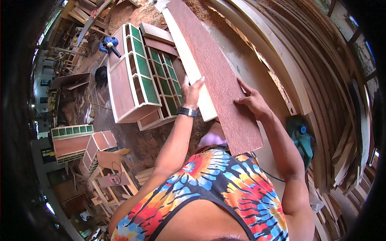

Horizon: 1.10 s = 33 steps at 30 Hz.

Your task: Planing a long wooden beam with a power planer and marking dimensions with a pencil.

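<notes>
A long reddish-brown plywood strip (213,64) stretches away from my body, its near end close to my shirt. Along its left side runs a pale wooden board (183,48), partly under the strip. My left hand (192,93), with a dark band at the wrist, closes on the left edge of the pale board, thumb on top. On the strip's right edge, my right hand (254,101) has its thumb on the upper face and its index finger along the edge. The other right fingers are mostly hidden.
Wooden frames with green panels (138,72) stand left, a blue blower (109,45) on top. A green power tool (299,140) with a cable lies by my right arm. Long timber boards (281,48) are stacked right. More frames (72,142) and a wooden stand (112,176) are lower left.
</notes>
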Each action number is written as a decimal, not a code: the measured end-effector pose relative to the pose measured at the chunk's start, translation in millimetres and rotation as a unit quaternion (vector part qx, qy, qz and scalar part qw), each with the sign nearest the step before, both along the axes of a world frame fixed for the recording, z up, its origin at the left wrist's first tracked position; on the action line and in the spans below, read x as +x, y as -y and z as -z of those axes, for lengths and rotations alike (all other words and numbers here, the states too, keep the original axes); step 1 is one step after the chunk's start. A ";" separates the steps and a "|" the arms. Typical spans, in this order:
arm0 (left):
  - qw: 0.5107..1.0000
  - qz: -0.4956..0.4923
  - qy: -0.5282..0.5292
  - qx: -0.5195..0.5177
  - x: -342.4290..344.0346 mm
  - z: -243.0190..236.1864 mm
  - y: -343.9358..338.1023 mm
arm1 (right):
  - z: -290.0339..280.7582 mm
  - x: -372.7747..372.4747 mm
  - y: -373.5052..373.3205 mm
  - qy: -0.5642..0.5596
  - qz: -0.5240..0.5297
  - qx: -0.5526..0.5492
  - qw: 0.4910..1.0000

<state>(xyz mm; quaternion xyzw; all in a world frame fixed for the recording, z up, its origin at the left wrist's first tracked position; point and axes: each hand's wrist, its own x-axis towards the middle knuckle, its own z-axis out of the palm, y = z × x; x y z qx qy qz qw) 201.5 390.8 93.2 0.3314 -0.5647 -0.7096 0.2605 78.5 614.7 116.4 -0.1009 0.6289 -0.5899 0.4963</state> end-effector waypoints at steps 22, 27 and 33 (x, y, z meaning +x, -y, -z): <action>0.989 0.022 0.071 -0.126 7.4 4.5 -7.4 | 13.3 -3.5 0.6 -0.028 -0.004 -0.017 0.999; 0.988 0.021 0.050 -0.142 8.3 20.5 -1.9 | 17.8 -1.3 1.8 -0.020 -0.003 -0.027 0.999; 0.990 0.020 0.038 -0.138 12.4 37.0 0.7 | 20.6 2.3 2.7 -0.012 -0.016 -0.014 1.000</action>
